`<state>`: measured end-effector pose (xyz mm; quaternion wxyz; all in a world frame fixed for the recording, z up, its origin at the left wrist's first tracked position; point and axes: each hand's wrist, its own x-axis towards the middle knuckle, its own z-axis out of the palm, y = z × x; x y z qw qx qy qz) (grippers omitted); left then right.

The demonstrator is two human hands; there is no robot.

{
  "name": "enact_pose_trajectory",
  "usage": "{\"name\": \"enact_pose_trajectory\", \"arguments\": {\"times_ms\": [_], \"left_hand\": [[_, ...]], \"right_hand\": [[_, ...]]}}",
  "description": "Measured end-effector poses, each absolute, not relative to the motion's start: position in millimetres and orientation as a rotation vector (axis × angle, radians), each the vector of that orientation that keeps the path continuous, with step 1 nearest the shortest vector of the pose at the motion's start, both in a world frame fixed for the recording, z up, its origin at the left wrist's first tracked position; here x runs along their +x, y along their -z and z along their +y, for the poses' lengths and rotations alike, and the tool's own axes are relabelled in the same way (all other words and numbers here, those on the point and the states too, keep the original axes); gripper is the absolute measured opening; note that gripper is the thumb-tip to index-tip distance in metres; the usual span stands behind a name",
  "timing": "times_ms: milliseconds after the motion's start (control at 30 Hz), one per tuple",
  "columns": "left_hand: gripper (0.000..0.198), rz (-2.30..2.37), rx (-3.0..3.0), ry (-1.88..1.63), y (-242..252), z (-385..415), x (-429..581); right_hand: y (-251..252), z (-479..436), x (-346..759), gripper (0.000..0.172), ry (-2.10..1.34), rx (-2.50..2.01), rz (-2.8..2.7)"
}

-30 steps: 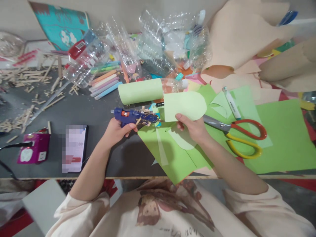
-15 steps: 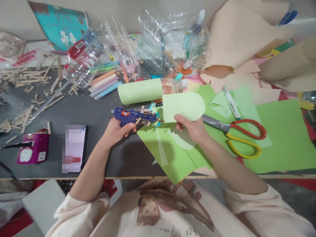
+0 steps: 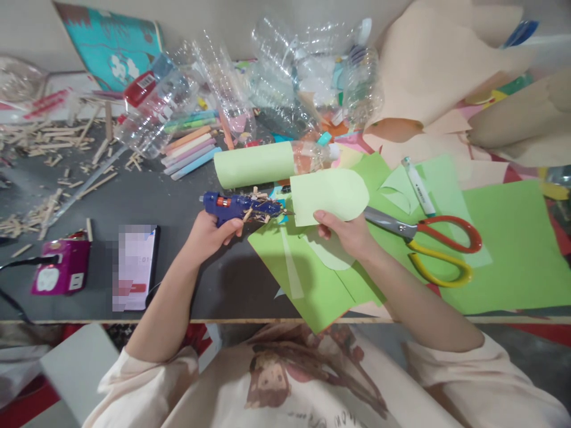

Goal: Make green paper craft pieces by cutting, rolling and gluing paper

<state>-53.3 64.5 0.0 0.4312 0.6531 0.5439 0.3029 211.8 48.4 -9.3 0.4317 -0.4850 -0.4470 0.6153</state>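
My left hand [image 3: 217,232] is closed around a blue glue gun [image 3: 241,207] with wood bits stuck along its front. Its nozzle points right, at the left edge of a light green paper piece [image 3: 332,193] with one rounded end. Thumb on top, my right hand [image 3: 343,229] pinches that piece by its lower edge. Behind both hands lies a plastic bottle [image 3: 316,153] wrapped in light green paper [image 3: 254,164]. Under the right hand another pale rounded cutout [image 3: 332,252] rests on bright green paper [image 3: 312,303]. Scissors [image 3: 414,229] with red and yellow handles lie right of the hand.
A white marker [image 3: 418,187] lies on the green sheets. Clear bottles [image 3: 285,77] crowd the back, with rolled coloured papers [image 3: 191,151] before them. Wood sticks [image 3: 49,139], a purple box with a cable [image 3: 60,267] and a phone [image 3: 136,267] are at left.
The paper piece has tilted and shifted slightly left, its left edge lower. The glue gun has moved a touch left, and its nozzle tip stays close to that edge.
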Motion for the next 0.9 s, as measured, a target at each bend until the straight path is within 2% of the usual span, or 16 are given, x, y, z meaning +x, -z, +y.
{"name": "enact_pose_trajectory", "arguments": {"times_ms": [300,633,900], "left_hand": [[0.032,1.379,1.580,-0.697,-1.8,65.2,-53.5],[0.034,1.378,1.600,-0.781,-3.0,65.9,-52.5],[0.033,1.410,1.573,-0.821,-2.5,65.3,-53.1]], "right_hand": [[9.6,46.9,213.5,0.033,-1.544,-1.205,-1.196],[9.5,45.3,211.1,0.026,-1.594,-1.190,-1.152],[7.3,45.4,211.5,0.029,-1.611,-1.204,-1.171]]}}
